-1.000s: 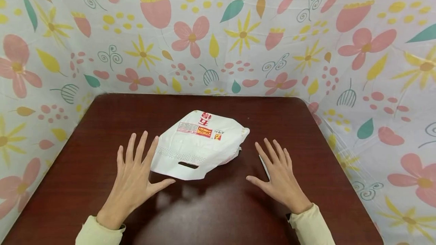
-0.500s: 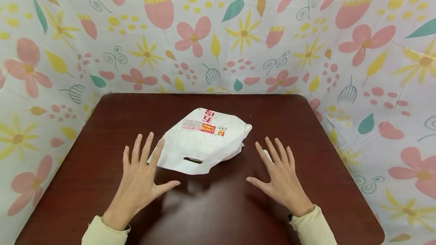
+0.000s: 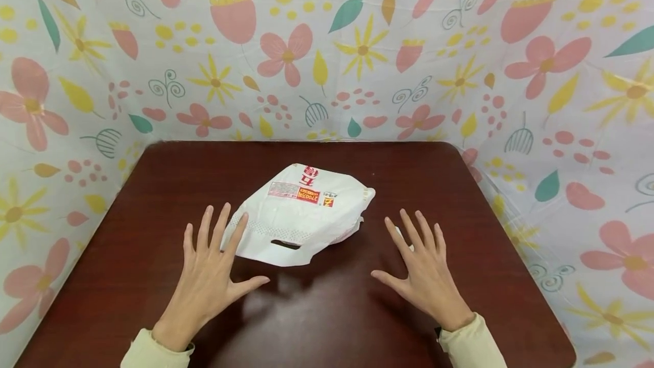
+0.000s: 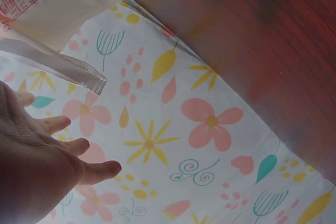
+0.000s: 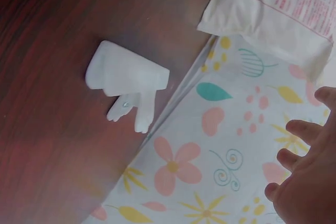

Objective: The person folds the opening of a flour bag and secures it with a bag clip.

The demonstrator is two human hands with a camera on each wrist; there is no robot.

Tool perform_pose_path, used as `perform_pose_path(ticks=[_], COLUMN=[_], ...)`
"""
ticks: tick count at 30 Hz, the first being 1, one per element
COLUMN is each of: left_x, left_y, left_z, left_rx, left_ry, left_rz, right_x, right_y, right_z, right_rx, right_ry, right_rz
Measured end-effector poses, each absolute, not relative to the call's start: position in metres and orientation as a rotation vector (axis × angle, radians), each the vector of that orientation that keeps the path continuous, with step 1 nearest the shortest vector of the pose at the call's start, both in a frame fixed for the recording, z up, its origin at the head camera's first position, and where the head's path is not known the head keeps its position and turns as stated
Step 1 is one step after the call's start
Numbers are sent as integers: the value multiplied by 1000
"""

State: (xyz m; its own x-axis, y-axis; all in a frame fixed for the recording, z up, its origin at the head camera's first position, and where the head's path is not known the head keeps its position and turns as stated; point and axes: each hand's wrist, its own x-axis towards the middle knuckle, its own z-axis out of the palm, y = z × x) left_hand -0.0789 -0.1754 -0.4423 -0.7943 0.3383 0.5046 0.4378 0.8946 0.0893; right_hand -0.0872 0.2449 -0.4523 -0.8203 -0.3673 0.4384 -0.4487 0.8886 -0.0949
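Observation:
A white soft bag (image 3: 286,214) with red and yellow print lies on the dark table, its slotted handle edge toward me. My left hand (image 3: 204,277) has its fingers spread and holds nothing; its fingertips overlap the bag's near left corner in the head view. On the other side my right hand (image 3: 426,277) is likewise spread with nothing in it. A small white plastic piece like a sealing clip (image 5: 128,72), with a broad body and two short legs, lies on the table. In the head view the right fingers mostly hide it.
A dark red-brown tabletop (image 3: 327,328) with rounded corners carries these things. Flower-patterned white cloth (image 3: 286,107) hangs behind it and along both sides.
My left hand has shifted slightly right, so its fingers overlap the bag corner more. The right hand covers the clip a little differently. Bag and clip stay put on the table; the head view sways slightly.

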Motion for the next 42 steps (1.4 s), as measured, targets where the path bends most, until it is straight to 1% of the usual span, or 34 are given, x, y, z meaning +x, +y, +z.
perform_pose_path(ticks=[8,21,33,42], left_x=[-80,-78,-74,-73], left_y=[-173,-157,-149,-140], left_z=[-440,-424,-419,-411], left_rx=[-584,-728,-797,-854], left_ry=[-2554,-2449,-2426,-2448], left_rz=[-305,-312,-317,-325], right_x=[-87,-84,-78,-78], right_y=[248,250,248,241], right_z=[-454,-452,-442,-433], right_rx=[586,603,612,675], right_ry=[-2663,-2634,-2639,-2581], right_rz=[265,298,300,336])
